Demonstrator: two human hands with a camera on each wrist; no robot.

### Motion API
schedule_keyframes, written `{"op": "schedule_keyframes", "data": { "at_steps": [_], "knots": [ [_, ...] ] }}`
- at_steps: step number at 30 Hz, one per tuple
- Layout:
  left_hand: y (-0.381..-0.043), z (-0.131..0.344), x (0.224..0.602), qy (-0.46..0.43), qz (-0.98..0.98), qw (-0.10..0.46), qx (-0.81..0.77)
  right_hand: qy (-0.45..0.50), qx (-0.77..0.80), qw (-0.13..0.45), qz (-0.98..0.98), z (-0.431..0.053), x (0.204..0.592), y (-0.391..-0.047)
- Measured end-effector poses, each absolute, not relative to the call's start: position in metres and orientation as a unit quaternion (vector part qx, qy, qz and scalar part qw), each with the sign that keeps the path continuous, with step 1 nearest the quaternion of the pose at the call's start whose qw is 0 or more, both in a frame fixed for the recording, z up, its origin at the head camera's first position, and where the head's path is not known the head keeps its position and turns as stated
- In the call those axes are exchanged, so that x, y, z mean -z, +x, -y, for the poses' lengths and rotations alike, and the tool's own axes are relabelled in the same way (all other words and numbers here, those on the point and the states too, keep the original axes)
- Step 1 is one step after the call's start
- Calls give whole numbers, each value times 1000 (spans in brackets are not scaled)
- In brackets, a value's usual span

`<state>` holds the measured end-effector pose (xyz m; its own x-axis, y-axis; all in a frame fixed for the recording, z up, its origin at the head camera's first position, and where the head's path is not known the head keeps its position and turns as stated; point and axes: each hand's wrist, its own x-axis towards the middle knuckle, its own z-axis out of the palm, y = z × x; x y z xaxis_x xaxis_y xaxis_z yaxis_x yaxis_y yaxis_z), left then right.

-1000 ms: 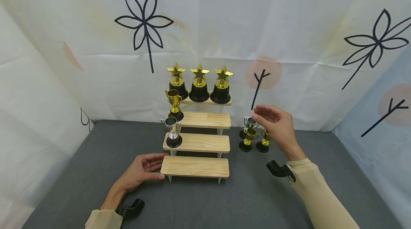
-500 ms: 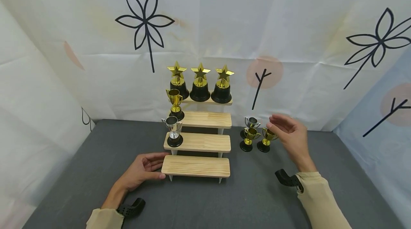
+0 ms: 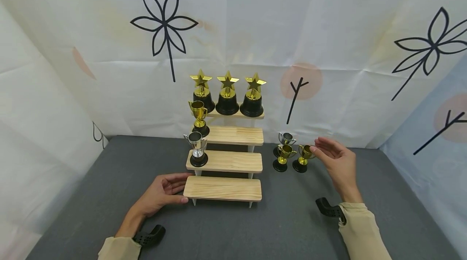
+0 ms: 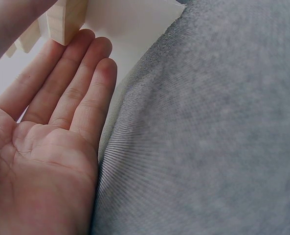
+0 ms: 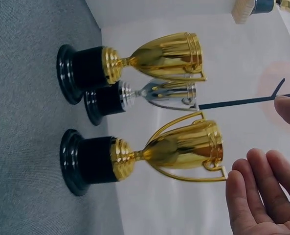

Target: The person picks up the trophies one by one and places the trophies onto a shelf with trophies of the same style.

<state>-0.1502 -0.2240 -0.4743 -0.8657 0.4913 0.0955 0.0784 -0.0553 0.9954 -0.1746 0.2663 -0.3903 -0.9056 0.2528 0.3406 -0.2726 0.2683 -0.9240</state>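
Note:
My left hand (image 3: pixel 158 195) is at the left end of the lowest step of a wooden tiered display stand (image 3: pixel 222 189). Its straight fingers touch the step's end (image 4: pixel 66 22), and the thumb reaches the front corner. My right hand (image 3: pixel 338 169) hovers beside the right-hand gold trophy cup (image 3: pixel 305 152), fingers loosely extended and holding nothing. In the right wrist view, the fingertips (image 5: pixel 235 181) come close to that cup's handle. Another gold trophy cup (image 3: pixel 285 152) stands to its left, with a silver trophy cup (image 3: pixel 286 138) behind. All three are upright on black bases.
Three gold star trophies (image 3: pixel 227 94) line the top step. A gold cup (image 3: pixel 199 112) and a silver cup (image 3: pixel 197 146) stand at the left ends of the two middle steps. White printed fabric (image 3: pixel 255 17) backs the grey table (image 3: pixel 284 227).
My right hand has moved right and down, from above the loose cups to the right side of the nearest gold one. The left hand stays at the stand.

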Motion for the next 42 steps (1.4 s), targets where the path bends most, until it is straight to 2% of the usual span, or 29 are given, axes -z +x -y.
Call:
{"op": "schedule_keyframes", "data": {
  "at_steps": [19, 42],
  "knots": [
    [-149, 223, 476, 215, -664, 143, -702, -26, -555, 154, 817, -269, 423, -182],
    [-151, 224, 475, 220, -663, 144, -701, -44, -547, 182, 816, -267, 435, -184]
  ]
}}
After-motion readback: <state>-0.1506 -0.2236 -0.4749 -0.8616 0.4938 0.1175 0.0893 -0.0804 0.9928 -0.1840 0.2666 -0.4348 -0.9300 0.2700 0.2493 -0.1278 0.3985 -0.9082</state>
